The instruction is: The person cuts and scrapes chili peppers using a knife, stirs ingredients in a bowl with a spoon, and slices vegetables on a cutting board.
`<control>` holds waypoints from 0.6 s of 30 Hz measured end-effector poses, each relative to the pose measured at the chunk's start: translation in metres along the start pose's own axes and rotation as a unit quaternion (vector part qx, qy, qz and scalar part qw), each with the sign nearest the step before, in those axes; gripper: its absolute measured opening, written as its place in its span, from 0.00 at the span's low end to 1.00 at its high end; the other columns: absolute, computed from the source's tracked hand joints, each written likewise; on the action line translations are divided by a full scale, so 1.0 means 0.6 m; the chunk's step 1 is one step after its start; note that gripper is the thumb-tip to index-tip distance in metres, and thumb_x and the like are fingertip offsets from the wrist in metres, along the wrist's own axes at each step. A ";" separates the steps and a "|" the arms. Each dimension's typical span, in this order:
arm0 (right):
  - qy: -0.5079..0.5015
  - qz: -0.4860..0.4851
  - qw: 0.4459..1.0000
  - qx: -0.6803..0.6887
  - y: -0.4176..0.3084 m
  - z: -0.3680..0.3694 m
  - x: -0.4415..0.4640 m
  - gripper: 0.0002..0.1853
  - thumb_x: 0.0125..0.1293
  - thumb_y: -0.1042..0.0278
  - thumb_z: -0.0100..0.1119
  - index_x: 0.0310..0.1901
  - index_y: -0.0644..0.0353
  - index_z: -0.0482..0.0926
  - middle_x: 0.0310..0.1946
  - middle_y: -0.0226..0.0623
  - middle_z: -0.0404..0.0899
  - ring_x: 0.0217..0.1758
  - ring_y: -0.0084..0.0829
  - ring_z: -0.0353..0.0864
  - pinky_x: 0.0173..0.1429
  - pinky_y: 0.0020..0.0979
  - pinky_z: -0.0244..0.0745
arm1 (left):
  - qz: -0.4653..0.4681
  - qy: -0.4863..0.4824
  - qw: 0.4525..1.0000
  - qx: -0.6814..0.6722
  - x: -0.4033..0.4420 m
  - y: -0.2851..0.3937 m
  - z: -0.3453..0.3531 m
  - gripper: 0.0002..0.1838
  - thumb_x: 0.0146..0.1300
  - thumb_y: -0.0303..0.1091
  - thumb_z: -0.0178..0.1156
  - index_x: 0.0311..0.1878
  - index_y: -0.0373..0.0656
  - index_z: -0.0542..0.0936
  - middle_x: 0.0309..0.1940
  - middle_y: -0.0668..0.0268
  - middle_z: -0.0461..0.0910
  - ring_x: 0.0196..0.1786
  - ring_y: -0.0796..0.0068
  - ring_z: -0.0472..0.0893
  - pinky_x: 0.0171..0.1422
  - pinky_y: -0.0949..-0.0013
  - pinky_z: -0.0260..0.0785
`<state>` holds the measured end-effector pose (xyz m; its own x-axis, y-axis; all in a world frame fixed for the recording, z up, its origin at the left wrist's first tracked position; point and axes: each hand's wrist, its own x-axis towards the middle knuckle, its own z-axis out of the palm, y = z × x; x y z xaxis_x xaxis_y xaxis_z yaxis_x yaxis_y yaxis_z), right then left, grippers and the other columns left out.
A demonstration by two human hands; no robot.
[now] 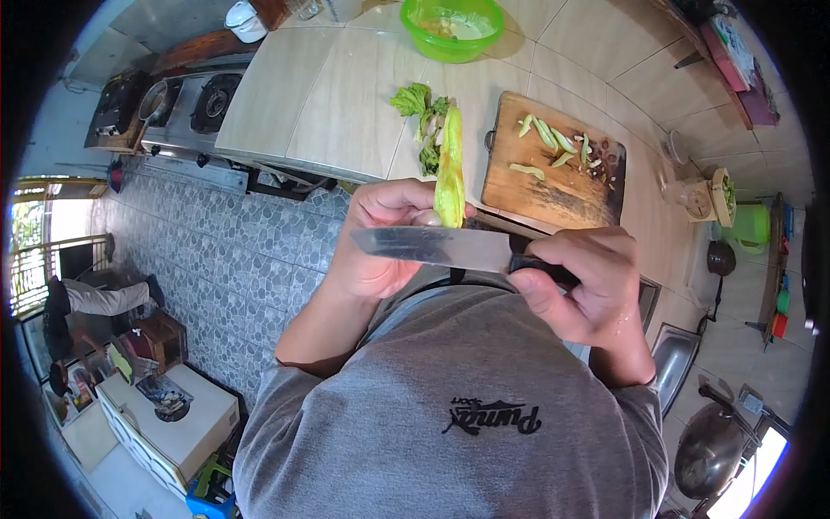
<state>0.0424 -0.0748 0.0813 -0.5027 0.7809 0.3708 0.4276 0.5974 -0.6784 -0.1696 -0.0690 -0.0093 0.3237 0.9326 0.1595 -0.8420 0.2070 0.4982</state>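
Note:
My left hand is closed around the lower end of a long, yellow-green vegetable stalk, which points away from me. Its exact kind I cannot make out. In my right hand is a kitchen knife, gripped by its black handle. The broad blade lies sideways across the near end of the stalk, in front of my left fingers; whether it touches the stalk is unclear. Limp green leaves lie on the counter beside the stalk. A wooden cutting board bears several pale green slices and small bits.
A green bowl with pale contents stands at the back of the tiled counter. To the left is a gas stove. A sink and a hanging wok are at right. A white table stands behind at lower left.

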 end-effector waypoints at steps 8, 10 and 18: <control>0.005 -0.015 1.000 -0.012 0.001 0.001 -0.002 0.11 0.54 0.65 0.72 0.26 0.61 0.78 0.16 0.36 0.73 0.15 0.35 0.73 0.20 0.31 0.65 | -0.011 0.014 1.000 0.012 -0.003 0.002 -0.004 0.08 0.61 0.21 0.62 0.44 0.30 0.81 0.43 0.47 0.83 0.45 0.63 0.84 0.53 0.63 0.79; 0.008 -0.016 1.000 -0.006 0.002 0.000 -0.004 0.12 0.54 0.65 0.72 0.26 0.61 0.78 0.15 0.36 0.73 0.15 0.35 0.73 0.20 0.31 0.65 | 0.004 0.002 1.000 0.022 -0.002 -0.002 -0.002 0.11 0.58 0.23 0.65 0.44 0.30 0.81 0.44 0.47 0.82 0.46 0.63 0.84 0.53 0.63 0.78; 0.013 -0.026 0.999 -0.026 -0.001 -0.003 -0.009 0.12 0.55 0.64 0.72 0.26 0.61 0.78 0.15 0.36 0.72 0.14 0.34 0.72 0.19 0.30 0.65 | -0.002 -0.005 1.000 0.021 -0.007 -0.003 0.007 0.17 0.54 0.26 0.70 0.46 0.29 0.80 0.45 0.47 0.82 0.47 0.62 0.84 0.55 0.63 0.78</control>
<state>0.0464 -0.0791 0.0806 -0.5050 0.7533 0.4214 0.4410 0.6449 -0.6242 -0.1678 -0.0743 -0.0071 0.3316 0.9286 0.1665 -0.8220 0.1977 0.5341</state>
